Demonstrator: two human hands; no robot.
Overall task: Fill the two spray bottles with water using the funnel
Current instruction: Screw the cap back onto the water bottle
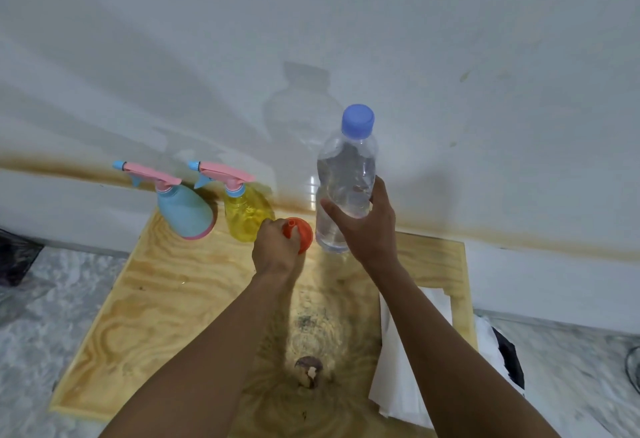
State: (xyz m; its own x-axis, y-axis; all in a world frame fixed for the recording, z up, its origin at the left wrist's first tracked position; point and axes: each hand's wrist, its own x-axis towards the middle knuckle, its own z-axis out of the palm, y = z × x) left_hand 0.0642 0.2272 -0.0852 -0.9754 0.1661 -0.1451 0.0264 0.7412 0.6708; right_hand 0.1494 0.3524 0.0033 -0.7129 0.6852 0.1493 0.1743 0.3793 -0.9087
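1. Plywood worktop (145, 299) against a white wall (346, 22) with a brown stain line; grey mottled floor (52, 299) around it.
2. Left hand (275, 250) fingers closed round the spout of the orange funnel (302, 234), which sits wide end down near the back edge.
3. Right hand (367, 226) fingers wrapped on the clear water bottle (346, 181), upright, blue cap on, mostly full.
4. Yellow spray bottle (246, 210) just left of funnel; blue spray bottle (183, 210) beside it. Both upright, pink trigger heads on.
5. White paper (398, 368) at right edge of worktop, under the right forearm.
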